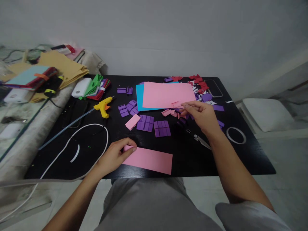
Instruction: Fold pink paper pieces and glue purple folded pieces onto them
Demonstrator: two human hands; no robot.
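Strip | on desk, long axis rightward from my left hand, the nearer, thumb and fingers pinching its left end | my right hand: pinching folded piece

big pink sheet is sitting on a blue sheet. right hand has a small pink piece pinched at the pink one's near right corner, left hand is gripping a pink strip in front of that sheet. yellow glue gun is off to its left btw
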